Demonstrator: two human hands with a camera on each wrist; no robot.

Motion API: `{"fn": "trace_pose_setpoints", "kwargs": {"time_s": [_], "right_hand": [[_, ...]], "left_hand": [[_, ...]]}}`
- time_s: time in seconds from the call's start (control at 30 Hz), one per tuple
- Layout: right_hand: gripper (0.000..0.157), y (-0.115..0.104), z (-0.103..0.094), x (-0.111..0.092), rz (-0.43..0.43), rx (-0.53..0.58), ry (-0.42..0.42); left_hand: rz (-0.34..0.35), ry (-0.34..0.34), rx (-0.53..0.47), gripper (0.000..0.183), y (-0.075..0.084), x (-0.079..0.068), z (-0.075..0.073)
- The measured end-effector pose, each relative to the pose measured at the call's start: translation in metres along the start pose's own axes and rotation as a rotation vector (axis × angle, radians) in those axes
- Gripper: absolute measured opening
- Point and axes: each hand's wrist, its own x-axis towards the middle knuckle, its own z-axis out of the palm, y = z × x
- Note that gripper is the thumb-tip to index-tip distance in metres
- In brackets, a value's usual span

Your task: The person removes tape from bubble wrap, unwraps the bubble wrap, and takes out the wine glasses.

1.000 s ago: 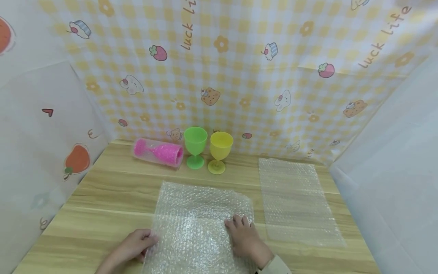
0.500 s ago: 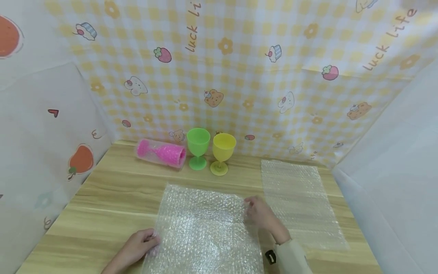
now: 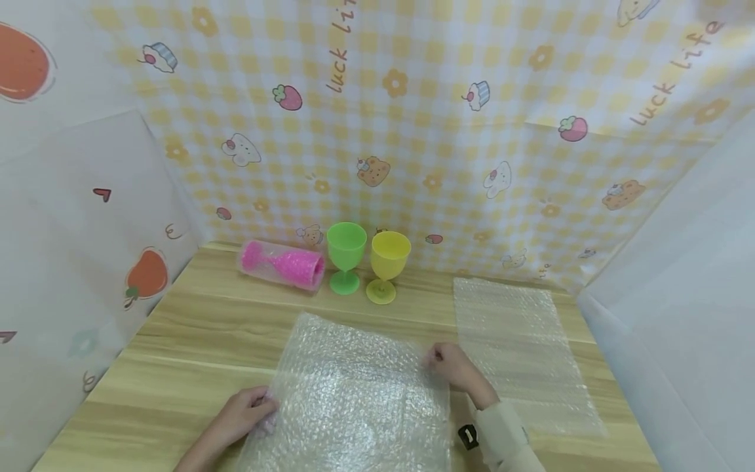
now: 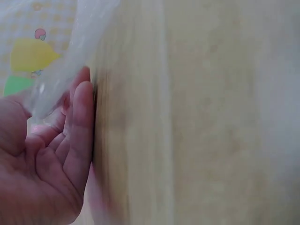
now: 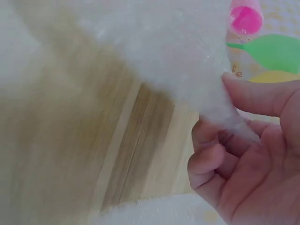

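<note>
A clear sheet of bubble wrap [image 3: 354, 400] lies in front of me at the near middle of the table. My left hand [image 3: 244, 413] holds its left edge between thumb and fingers; the left wrist view shows the edge of the wrap [image 4: 70, 61] running in between them. At the sheet's upper right corner my right hand [image 3: 457, 368] pinches the wrap, thumb on one side and curled fingers on the other. In the right wrist view that part of the wrap [image 5: 187, 56] is lifted off the wooden table [image 5: 136, 140].
Along the back stand a green goblet [image 3: 346, 246] and a yellow goblet [image 3: 390, 255]. Left of them lies a pink goblet wrapped in bubble wrap [image 3: 282, 265]. A second bubble wrap sheet [image 3: 519, 347] lies flat at right. Patterned cloth [image 3: 413, 131] closes off the back.
My right hand has moved from the sheet's surface up and right to its upper right corner and now pinches it. The left hand stays at the left edge; the sheet has tilted slightly.
</note>
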Motion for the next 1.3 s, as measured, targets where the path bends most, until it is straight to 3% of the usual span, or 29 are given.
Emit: {"fn": "trace_pose_setpoints", "kwargs": {"time_s": [0.13,0.23,0.37,0.43,0.5,0.63,0.77,0.9,1.0,1.1,1.2,1.3], "right_hand": [[0.016,0.004,-0.003,-0.01,-0.016,0.006,0.048],[0.015,0.012,-0.006,-0.021,0.008,0.059,0.09],[0.014,0.023,-0.014,-0.04,0.134,0.196,0.119],[0.014,0.027,-0.019,-0.05,0.214,0.286,0.133],[0.015,0.03,-0.024,-0.058,0.281,0.372,0.166],[0.015,0.034,-0.033,-0.073,0.368,0.51,0.262],[0.016,0.037,-0.041,-0.088,0.432,0.59,0.328],[0.016,0.042,-0.049,-0.101,0.472,0.648,0.387],[0.011,0.071,-0.051,-0.108,0.396,0.711,0.454],[0.007,0.122,-0.048,-0.113,0.318,0.764,0.533],[0.01,0.172,-0.049,-0.119,0.281,0.802,0.608],[0.011,0.197,-0.056,-0.129,0.256,0.849,0.647]], "left_hand": [[0.057,-0.116,-0.087,0.029,-0.003,0.002,-0.007],[0.094,-0.256,-0.196,0.031,-0.005,0.0,-0.011],[0.021,-0.422,-0.336,0.032,-0.004,-0.005,-0.01],[-0.03,-0.472,-0.397,0.034,-0.001,-0.007,-0.005],[-0.038,-0.507,-0.448,0.036,0.004,-0.008,0.002],[-0.029,-0.58,-0.547,0.039,0.022,-0.009,0.031],[0.009,-0.672,-0.577,0.032,0.045,-0.008,0.076],[-0.026,-0.764,-0.701,0.027,0.072,-0.005,0.121],[-0.059,-0.738,-0.772,0.023,0.093,0.003,0.146],[-0.029,-0.632,-0.751,0.017,0.112,0.013,0.161],[0.04,-0.523,-0.683,0.021,0.13,0.025,0.169],[0.1,-0.411,-0.576,0.024,0.147,0.037,0.172]]}}
